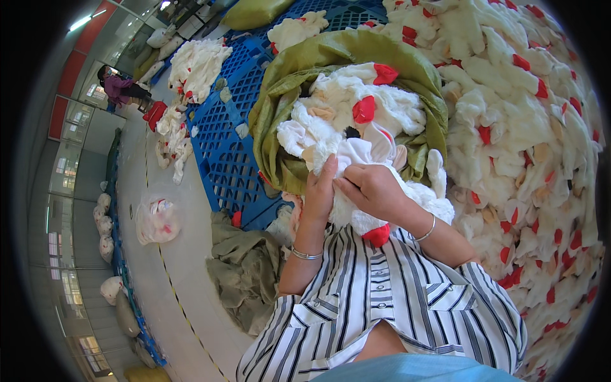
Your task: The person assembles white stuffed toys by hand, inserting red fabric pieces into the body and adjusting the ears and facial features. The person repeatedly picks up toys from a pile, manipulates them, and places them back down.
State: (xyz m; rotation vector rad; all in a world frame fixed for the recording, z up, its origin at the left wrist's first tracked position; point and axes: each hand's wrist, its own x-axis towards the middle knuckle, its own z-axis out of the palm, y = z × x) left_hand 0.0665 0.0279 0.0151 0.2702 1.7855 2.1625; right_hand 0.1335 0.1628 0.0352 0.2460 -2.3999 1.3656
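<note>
Between the fingertips, close in front of the striped shirt (382, 286): one white plush skin (354, 151), unstuffed, with a smooth pale cloth section nearest the fingers. Left hand (322, 190): thumb and fingers pinched on the near edge of the skin. Right hand (375, 191): fingers curled in tightly, thumb against forefinger, next to the left thumb; they appear to grip the same edge (exact contact hidden by the knuckles). Each wrist carries a silver bangle (428, 229).

Just beyond the fingers, an olive-green woven sack (347, 46) stands with its rim rolled open around more white plush, among it a red patch (364, 109). Below the right wrist, toward the shirt, a red plush tip (377, 235) pokes out; cannot tell which skin it belongs to.

Right of the fingers, a large heap of cream plush skins (509, 159) with red parts. Left of and past the fingers, a blue plastic pallet (219, 146); nearer the body on that side, a crumpled grey-green cloth (242, 274). Farther left, a clear plastic bag (158, 221) on the floor. Well apart, far left, a person in purple (116, 88).
</note>
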